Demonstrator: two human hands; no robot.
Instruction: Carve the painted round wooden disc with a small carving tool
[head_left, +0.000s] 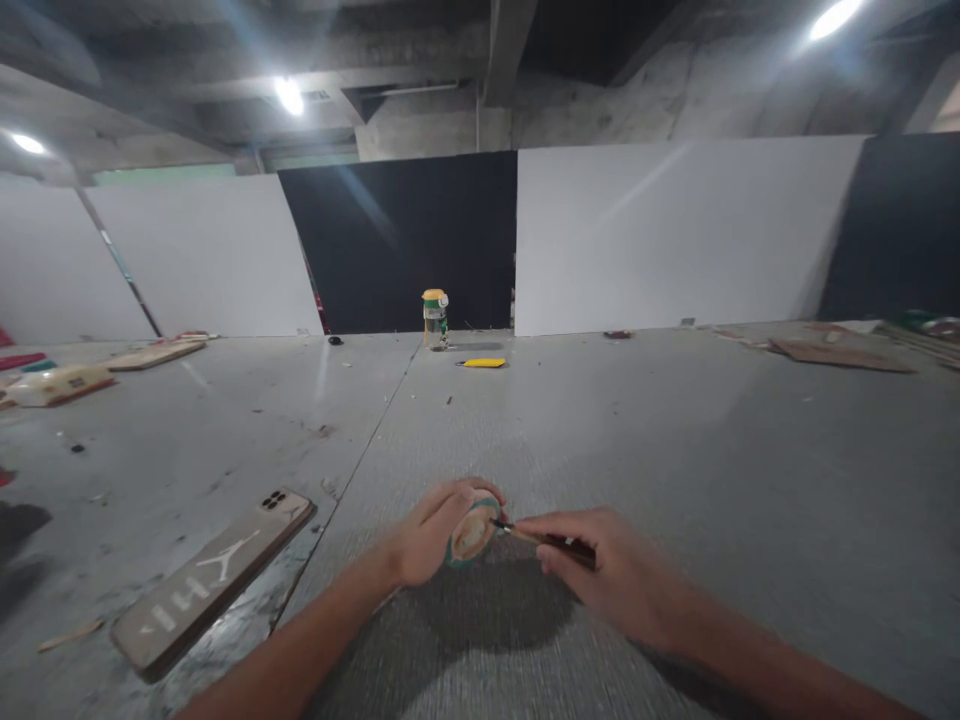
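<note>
From my end, I see the left hand [431, 540] grasping a small round piece with a teal rim and a pale, tan-ringed face [474, 530], tilted just above the grey tabletop [675, 480]. The right hand [619, 570] pinches a slim brown-handled tool with a dark tip [529, 537], its point at the piece's face; I can't tell if they touch. I'd judge the work on that face as under way: rim and ring already differ in colour, but the blur hides how much is finished or left.
</note>
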